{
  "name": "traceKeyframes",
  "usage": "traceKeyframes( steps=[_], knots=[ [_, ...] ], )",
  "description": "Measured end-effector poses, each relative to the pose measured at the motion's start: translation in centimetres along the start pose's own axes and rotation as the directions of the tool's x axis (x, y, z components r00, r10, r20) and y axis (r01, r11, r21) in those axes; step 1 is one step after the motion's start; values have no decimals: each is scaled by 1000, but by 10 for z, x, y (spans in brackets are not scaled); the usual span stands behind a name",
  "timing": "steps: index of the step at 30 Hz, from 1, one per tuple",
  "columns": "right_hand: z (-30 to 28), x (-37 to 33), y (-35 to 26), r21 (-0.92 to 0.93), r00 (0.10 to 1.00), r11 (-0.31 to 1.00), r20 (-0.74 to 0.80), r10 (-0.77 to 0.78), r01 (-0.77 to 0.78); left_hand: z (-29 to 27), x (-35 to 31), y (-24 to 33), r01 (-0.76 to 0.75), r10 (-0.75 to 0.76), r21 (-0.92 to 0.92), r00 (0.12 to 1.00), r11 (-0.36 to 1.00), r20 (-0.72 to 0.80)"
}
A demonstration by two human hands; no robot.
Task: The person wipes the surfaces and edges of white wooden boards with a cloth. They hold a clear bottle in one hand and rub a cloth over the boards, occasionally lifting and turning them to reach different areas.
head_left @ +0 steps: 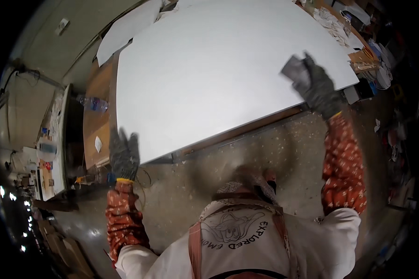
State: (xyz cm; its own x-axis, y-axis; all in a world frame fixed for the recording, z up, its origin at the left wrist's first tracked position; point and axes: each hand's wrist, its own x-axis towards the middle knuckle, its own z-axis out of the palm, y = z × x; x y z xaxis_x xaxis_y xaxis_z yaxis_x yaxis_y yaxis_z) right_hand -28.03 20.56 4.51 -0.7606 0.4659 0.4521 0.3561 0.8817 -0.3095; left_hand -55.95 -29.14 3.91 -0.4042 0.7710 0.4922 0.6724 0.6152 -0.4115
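A large white panel (219,79) lies flat in front of me on a brown wooden work table. My left hand (125,152), in a dark grey knit glove, rests at the panel's near left corner with its fingers stretched out and the thumb a little apart. Nothing shows in it. Over the right part of the panel, my right hand (319,88) wears a matching glove and holds a grey rectangular pad (295,70) against or just above the white surface. The pad is blurred, so its exact kind is unclear.
A clear plastic bottle (94,103) and a white scrap (98,144) lie on the brown tabletop (97,125) left of the panel. Crumpled pale cloth (330,25) and cluttered goods line the far right. A side bench (56,139) stands at the left above a speckled floor (172,200).
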Motion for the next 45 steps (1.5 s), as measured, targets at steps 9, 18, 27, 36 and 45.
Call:
traceKeyframes(
  steps=[9, 18, 27, 36, 45],
  knots=[
    [60, -23, -219, 374, 774, 685, -185, -605, 625, -68, 81, 128, -229, 278, -701, 960, 676, -46],
    [-20, 27, 13, -226, 919, 954, 381, -101, 199, -30, 8, 34, 34, -56, 94, 969, 995, 240],
    [-37, 27, 173, -306, 951, 946, 246, 185, -105, -74, 103, 253, 432, -490, 237, 705, 870, 512],
    [-26, 21, 192, -140, 974, 989, 227, -2, 35, -62, 0, 104, 744, -812, 326, 523, 583, 258],
    [-21, 19, 203, 6, 980, 1000, 198, -10, 9, -83, 39, 155, 672, -638, 104, 627, 733, 447]
  ],
)
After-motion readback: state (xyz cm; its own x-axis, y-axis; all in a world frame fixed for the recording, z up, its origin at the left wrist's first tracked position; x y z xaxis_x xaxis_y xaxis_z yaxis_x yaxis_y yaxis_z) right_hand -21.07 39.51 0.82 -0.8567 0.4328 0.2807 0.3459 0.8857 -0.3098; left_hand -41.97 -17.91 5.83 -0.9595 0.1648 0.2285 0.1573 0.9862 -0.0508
